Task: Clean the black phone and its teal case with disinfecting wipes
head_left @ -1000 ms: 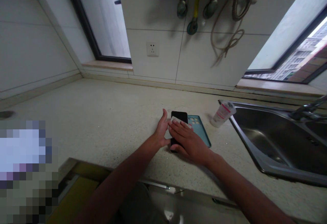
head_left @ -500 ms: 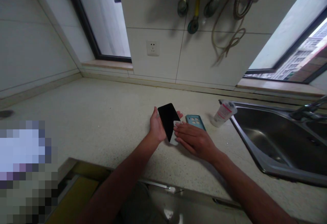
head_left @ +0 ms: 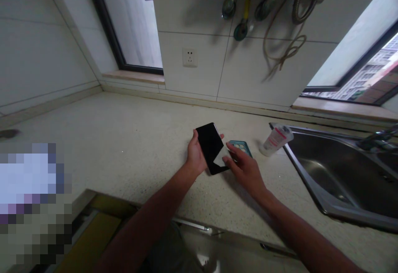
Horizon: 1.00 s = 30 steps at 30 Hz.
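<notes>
My left hand [head_left: 196, 154] is wrapped round a black smartphone [head_left: 209, 139], its dark screen facing up, above the counter. On the lower right part of the screen lies a light grey cloth [head_left: 220, 157] with a zigzag edge. My right hand [head_left: 244, 163] pinches this cloth at the phone's right edge, thumb and fingers bent over it. Just behind the right hand, a teal phone case [head_left: 245, 146] with round camera holes rests on the counter, partly covered by the fingers.
A clear plastic cup [head_left: 276, 140] with red print leans by the rim of a steel sink [head_left: 323, 169] on the right. The pale speckled counter [head_left: 149, 140] runs along a tiled wall with a socket [head_left: 190, 57] and hoses. A yellowish drawer [head_left: 93, 240] stands below, at the front left.
My right hand has turned and drawn slightly right, its fingers now pinching the cloth instead of lying flat on it. More of the phone's lower end shows. The view has shifted slightly.
</notes>
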Each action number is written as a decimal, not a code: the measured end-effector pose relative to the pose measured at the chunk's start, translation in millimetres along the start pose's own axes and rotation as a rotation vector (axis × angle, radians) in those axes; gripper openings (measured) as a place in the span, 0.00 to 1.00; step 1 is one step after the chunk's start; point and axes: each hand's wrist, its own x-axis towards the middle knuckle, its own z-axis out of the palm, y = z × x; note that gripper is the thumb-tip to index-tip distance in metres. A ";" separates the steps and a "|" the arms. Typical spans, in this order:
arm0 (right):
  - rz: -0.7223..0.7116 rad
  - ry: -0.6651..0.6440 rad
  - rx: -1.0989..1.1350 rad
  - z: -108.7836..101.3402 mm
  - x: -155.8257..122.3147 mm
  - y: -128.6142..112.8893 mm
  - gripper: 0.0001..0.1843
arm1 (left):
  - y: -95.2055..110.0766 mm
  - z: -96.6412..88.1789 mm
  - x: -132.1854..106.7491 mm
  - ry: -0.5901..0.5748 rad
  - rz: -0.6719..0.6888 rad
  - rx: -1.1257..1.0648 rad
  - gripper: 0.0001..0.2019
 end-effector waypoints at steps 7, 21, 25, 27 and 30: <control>0.413 -0.322 0.428 -1.9 3.4 -15.0 0.20 | 1.5 2.8 -0.3 0.022 0.042 0.020 0.34; 0.114 0.014 -0.047 -4.2 -0.6 -18.7 0.21 | -16.2 -5.7 7.4 0.136 0.305 0.235 0.28; -0.107 0.014 -0.244 -4.1 -4.8 -26.7 0.20 | -16.8 -2.3 3.4 0.054 0.224 0.205 0.27; -0.201 -0.068 -0.203 -1.3 -6.4 -31.5 0.19 | -16.7 -3.2 4.7 0.095 0.194 0.203 0.24; -0.289 -0.184 -0.112 3.4 -7.1 -34.8 0.19 | -15.1 -6.9 7.7 0.174 0.037 0.147 0.18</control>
